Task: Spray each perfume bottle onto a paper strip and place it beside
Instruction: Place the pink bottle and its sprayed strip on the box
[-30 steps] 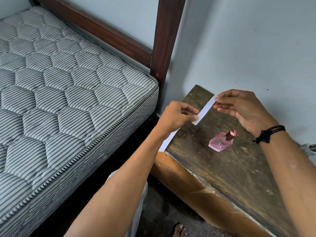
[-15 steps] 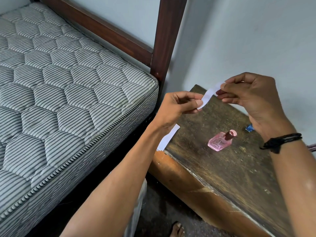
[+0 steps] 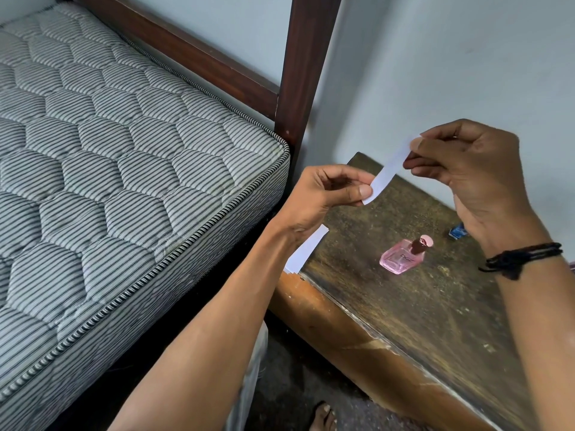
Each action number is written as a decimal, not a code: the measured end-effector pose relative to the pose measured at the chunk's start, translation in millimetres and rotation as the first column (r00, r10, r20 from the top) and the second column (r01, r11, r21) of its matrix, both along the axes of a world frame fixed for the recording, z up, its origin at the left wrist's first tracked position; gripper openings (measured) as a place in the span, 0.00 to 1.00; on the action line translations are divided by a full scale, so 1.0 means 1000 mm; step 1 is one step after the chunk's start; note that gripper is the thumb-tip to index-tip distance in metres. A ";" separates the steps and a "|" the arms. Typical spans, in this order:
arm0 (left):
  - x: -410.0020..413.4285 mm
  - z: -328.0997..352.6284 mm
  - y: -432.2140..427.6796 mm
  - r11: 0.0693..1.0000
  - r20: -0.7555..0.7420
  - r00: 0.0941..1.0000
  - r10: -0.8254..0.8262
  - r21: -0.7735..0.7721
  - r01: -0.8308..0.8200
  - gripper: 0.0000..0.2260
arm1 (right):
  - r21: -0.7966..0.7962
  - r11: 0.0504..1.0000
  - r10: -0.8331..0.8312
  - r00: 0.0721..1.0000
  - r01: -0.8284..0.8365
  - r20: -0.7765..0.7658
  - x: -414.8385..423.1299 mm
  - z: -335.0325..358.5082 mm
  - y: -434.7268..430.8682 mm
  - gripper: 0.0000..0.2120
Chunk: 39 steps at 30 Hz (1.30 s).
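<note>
A white paper strip [image 3: 389,171] is stretched in the air above the worn wooden table [image 3: 420,306]. My left hand [image 3: 323,194] pinches its lower end and my right hand [image 3: 463,169] pinches its upper end. A small pink perfume bottle [image 3: 401,258] with a pink cap stands on the table below and between my hands. More white paper strips [image 3: 306,250] lie at the table's left corner, partly hidden by my left wrist. A small blue item [image 3: 457,230] peeks out from under my right hand; I cannot tell what it is.
A bed with a striped quilted mattress [image 3: 124,181] fills the left side, with a dark wooden bedpost [image 3: 303,66] next to the table. A pale wall [image 3: 435,57] runs behind the table. A foot in a sandal [image 3: 323,415] shows on the dark floor below.
Both hands lifted the paper strip up off the table's left corner into the air. The blue item behind the bottle came into view as my right hand rose.
</note>
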<state>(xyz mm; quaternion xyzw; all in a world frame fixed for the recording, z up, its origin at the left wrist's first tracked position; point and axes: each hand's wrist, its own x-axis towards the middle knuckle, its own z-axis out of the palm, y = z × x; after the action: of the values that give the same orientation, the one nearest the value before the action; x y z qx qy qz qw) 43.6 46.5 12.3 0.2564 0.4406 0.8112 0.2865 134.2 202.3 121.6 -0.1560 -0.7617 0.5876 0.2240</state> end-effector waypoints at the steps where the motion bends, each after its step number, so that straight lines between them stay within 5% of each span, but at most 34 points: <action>1: 0.000 0.000 0.000 1.000 -0.001 1.000 -0.003 -0.003 0.003 0.11 | -0.008 1.000 0.013 1.000 -0.013 -0.018 0.000 0.002 -0.001 0.04; 15: 0.003 -0.001 -0.001 0.987 0.031 0.994 -0.101 0.126 0.096 0.12 | 0.140 0.990 0.008 1.000 -0.011 0.021 -0.001 -0.003 -0.007 0.06; 39: 0.000 -0.006 0.002 0.993 0.015 0.996 -0.083 0.081 0.082 0.06 | 0.110 0.994 0.026 0.999 -0.021 -0.047 0.006 -0.009 -0.019 0.04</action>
<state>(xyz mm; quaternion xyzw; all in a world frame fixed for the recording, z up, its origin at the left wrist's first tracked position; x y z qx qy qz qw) 43.3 48.3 6.0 0.2784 0.3940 0.8181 0.3131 139.9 183.7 112.1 -0.1204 -0.7889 0.5511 0.2438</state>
